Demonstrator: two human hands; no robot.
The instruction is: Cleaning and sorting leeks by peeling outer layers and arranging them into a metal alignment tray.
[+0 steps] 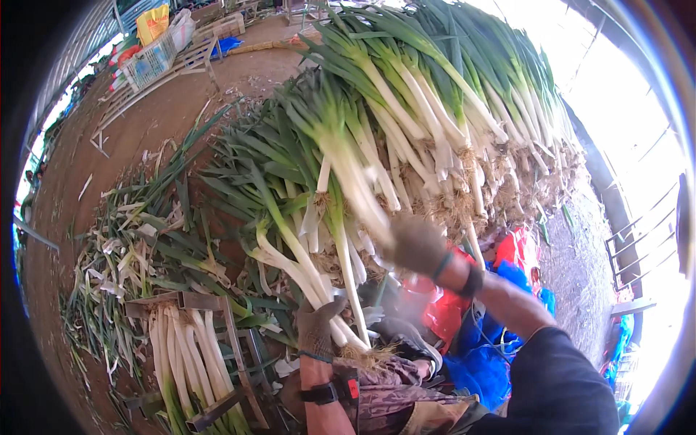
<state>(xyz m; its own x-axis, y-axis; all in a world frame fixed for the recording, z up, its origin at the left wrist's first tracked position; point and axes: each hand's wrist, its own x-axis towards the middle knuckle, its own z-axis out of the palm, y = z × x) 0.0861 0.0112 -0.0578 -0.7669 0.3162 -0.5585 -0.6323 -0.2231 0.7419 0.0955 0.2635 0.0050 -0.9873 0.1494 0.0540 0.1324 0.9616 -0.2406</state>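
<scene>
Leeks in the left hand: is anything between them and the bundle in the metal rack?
Yes, the metal rack's side bars stand between the leeks in the left hand and the leek bundle. Green leaves lie there too.

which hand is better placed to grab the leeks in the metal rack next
Probably the left hand: it is nearer the metal rack, though holding other leeks; the right hand is farther away.

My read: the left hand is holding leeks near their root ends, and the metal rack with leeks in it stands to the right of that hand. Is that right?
Not quite: the metal rack with leeks in it stands to the left of that hand, as the head view shows. The left hand is holding leeks near their root ends.
</scene>
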